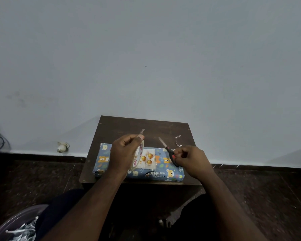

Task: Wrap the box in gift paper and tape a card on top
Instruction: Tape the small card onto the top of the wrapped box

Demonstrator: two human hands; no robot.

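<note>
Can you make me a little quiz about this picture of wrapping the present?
1. True or false: the left hand holds the tape roll.
2. What tool is in the right hand? A) pencil B) scissors C) spoon
3. Fill in: the card with gold balls lies on top of the wrapped ____.

Key
1. True; its fingers also pinch a pulled-out tape strip.
2. B; the scissors point up and away, over the small table.
3. box; it is already covered in blue bear-print paper.
</note>
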